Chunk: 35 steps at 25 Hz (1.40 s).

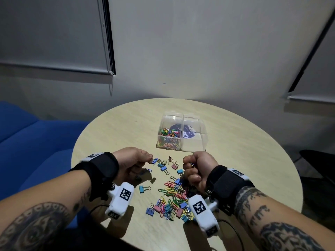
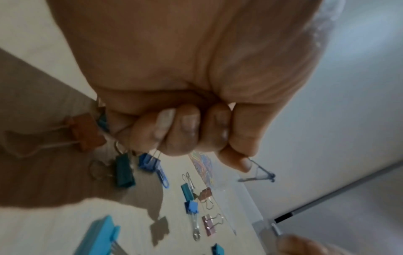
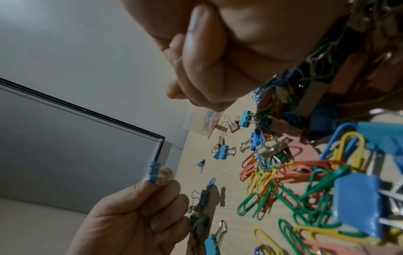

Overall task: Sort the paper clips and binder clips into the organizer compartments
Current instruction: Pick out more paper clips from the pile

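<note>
A person's two hands hover over a round, pale wood-grain counter point(image 1: 235, 160) strewn with coloured clips. At far left a blue sofa point(image 1: 27, 142) sits beside the counter. The left hand point(image 1: 134, 160) has its fingers curled, its grip pinching a small blue binder clip point(image 1: 154, 161) between thumb and forefinger by the wire handles; the left wrist view suggests more binder clips tucked under the curled fingers point(image 2: 174, 129), though how many cannot be told. Just right of it, scattered binder clips point(image 1: 164, 168) in blue, teal and pink lie loose on the counter, one light blue binder clip point(image 1: 142, 188) apart at near left. Nearer the person, between the wrists, a mixed heap of paper clips point(image 1: 172, 192) and binder clips spreads across the wood. The right hand point(image 1: 196, 169) is closed in a fist above the heap's right edge; its grip appears to enclose something, but what it holds cannot be told. Farther off, right of centre, stands the clear plastic organizer point(image 1: 197, 131), its left compartment holding multicoloured paper clips, its right compartment showing only a dark round label.
</note>
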Each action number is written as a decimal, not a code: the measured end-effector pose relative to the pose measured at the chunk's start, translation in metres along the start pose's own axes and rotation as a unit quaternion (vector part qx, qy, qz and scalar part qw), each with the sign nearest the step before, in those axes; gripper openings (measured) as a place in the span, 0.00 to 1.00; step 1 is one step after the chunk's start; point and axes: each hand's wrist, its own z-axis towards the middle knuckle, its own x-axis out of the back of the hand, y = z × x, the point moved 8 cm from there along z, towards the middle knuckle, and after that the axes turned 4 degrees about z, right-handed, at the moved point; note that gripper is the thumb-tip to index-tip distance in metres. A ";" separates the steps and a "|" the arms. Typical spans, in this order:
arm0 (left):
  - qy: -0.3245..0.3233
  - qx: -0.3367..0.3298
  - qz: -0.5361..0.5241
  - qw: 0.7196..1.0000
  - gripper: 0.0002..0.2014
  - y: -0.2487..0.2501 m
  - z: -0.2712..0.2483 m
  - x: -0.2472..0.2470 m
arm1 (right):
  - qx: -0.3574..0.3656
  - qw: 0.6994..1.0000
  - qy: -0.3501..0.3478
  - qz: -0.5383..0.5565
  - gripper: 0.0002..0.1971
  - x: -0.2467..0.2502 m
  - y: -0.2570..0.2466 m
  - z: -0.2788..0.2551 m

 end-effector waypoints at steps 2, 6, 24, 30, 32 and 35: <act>0.070 -0.025 0.147 0.986 0.13 0.013 0.002 0.014 | -0.003 1.000 -0.005 -0.001 0.09 -0.004 0.001 0.000; 0.225 -0.039 0.351 0.908 0.12 0.026 -0.002 0.050 | -0.012 0.999 -0.020 -0.028 0.10 -0.014 0.002 0.001; 0.150 -0.078 0.632 0.756 0.08 0.026 0.020 -0.006 | 0.152 0.626 0.017 -0.765 0.14 -0.045 0.001 0.008; 0.125 -0.071 0.609 0.780 0.09 0.031 0.011 -0.021 | 0.175 0.556 0.029 -0.812 0.13 -0.056 0.006 0.018; 0.126 -0.070 0.531 0.835 0.08 0.043 0.007 -0.022 | 0.166 0.556 0.026 -0.814 0.11 -0.054 0.004 0.016; 0.106 -0.058 0.277 0.953 0.07 0.053 -0.001 -0.023 | 0.136 0.622 0.041 -0.770 0.11 -0.043 -0.008 0.015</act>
